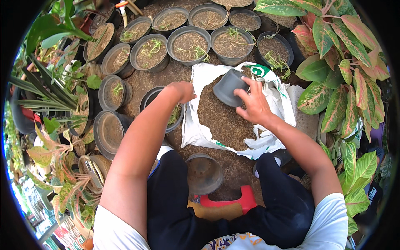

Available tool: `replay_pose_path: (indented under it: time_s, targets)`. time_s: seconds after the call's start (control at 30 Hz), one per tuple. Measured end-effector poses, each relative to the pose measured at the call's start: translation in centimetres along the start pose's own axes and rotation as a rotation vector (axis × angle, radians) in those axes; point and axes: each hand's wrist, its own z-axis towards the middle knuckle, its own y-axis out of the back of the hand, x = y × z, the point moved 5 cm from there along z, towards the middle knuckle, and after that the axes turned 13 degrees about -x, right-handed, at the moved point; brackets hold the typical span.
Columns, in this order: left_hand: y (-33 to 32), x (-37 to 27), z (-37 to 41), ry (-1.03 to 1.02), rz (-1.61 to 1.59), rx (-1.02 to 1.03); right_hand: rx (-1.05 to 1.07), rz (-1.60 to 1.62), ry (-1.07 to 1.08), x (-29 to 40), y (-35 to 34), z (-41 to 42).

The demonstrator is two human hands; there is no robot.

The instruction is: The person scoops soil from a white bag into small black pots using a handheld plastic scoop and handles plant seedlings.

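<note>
My right hand (254, 101) grips a small dark grey plastic pot (228, 89), tilted over an opened white plastic sack (197, 134). Loose brown potting mix (215, 118) fills the sack, whose torn rim is folded outward. At the sack's left edge is my left hand (181, 90), its fingers curled and partly hidden, so whether they pinch anything is unclear. Beneath my left forearm stands a black plastic pot (178, 125) with green sprigs inside, mostly covered by the arm. Between my legs a bare grey-brown plastic pot (204, 173) lies tipped on the soil ground.
Several black pots of soil with thin green cuttings, such as one pot (189, 43), curve around the far side and left. An empty-looking pot (109, 132) leans at left. A leafy aglaonema (340, 78) crowds the right. A red plastic piece (248, 197) lies below me.
</note>
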Motion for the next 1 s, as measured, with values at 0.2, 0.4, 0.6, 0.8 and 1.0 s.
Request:
replay_pose_path:
  time_s: [0.2,0.4,0.6,0.8,1.0]
  targets:
    - [0.3,-0.4,-0.2,0.011,0.004,0.000,0.022,-0.057,-0.379,-3.6,-1.2,-1.2]
    - [-0.3,0.9,-0.1,-0.008,-0.018,-0.074,0.184,0.055,-0.298,-1.1,-2.5,-2.7]
    - [0.4,-0.3,-0.4,0.029,-0.012,-0.009,0.128,-0.070,0.363,3.9,-1.7,-4.7]
    - [1.0,-0.5,-0.7,0.016,0.002,-0.031,0.185,-0.071,0.597,4.2,-2.8,-7.9]
    - [0.9,-0.5,-0.3,0.032,0.009,-0.006,0.244,0.094,0.045,1.5,-2.8,-4.5]
